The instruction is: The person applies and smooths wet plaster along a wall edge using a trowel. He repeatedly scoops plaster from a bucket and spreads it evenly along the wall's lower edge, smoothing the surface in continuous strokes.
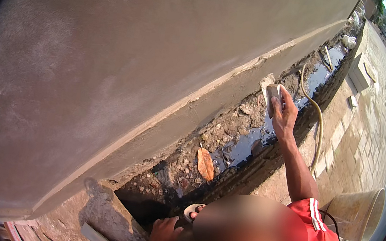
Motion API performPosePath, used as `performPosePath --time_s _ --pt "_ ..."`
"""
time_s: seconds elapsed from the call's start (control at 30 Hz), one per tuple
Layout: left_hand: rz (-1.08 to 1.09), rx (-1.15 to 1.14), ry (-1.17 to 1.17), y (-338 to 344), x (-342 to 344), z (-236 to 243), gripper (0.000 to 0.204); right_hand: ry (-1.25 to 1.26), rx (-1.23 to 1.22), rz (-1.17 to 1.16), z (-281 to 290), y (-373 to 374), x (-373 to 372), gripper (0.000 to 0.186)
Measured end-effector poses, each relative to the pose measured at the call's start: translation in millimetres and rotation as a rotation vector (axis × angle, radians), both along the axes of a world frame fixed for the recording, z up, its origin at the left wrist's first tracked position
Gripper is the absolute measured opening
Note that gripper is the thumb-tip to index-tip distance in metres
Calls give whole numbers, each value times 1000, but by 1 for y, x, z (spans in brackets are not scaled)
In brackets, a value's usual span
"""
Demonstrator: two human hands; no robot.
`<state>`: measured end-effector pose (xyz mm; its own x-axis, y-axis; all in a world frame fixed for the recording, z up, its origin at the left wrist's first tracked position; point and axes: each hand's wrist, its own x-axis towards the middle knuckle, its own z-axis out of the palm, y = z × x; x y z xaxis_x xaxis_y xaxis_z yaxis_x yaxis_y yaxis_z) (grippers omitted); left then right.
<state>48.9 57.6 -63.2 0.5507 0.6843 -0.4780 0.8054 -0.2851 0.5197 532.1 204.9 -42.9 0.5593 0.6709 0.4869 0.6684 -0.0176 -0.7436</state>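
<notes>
Stretched out along the foot of the plastered wall point(127, 64), my right hand point(284, 113) is closed round a grey block-shaped hand float point(273, 95). The float is at the wall's lower edge, next to a pale, wet-looking patch; whether it touches the plaster I cannot tell. My left hand point(163, 236) rests low near my foot, its fingers loosely spread with nothing visible in them. Toes in a pale sandal point(194, 212) show beside it. A rough ledge of mortar point(195, 104) runs along the wall above its base strip.
A muddy trench point(243, 146) with water, rubble and a brown leaf point(205, 164) follows the wall. A hose point(318, 116) curves over its far edge. On the paving stand a dirty white bucket point(355, 212) and grey blocks point(360, 73). A flat grey strip point(99, 239) lies lower left.
</notes>
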Motion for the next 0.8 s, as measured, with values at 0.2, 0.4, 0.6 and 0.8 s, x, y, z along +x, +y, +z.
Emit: performPosePath --time_s 0.2,0.4,0.6,0.8 --pt "-20 -2 9 0 3 -2 47 -386 -119 -60 93 31 24 36" --pt "-19 4 22 -2 -2 -2 48 -431 -225 25 107 50 18 34" --pt "-18 2 16 -3 -5 1 49 -338 -265 203 124 37 -42 31" --pt "-33 -26 42 -1 3 -1 48 -347 -284 636 129 15 -114 37"
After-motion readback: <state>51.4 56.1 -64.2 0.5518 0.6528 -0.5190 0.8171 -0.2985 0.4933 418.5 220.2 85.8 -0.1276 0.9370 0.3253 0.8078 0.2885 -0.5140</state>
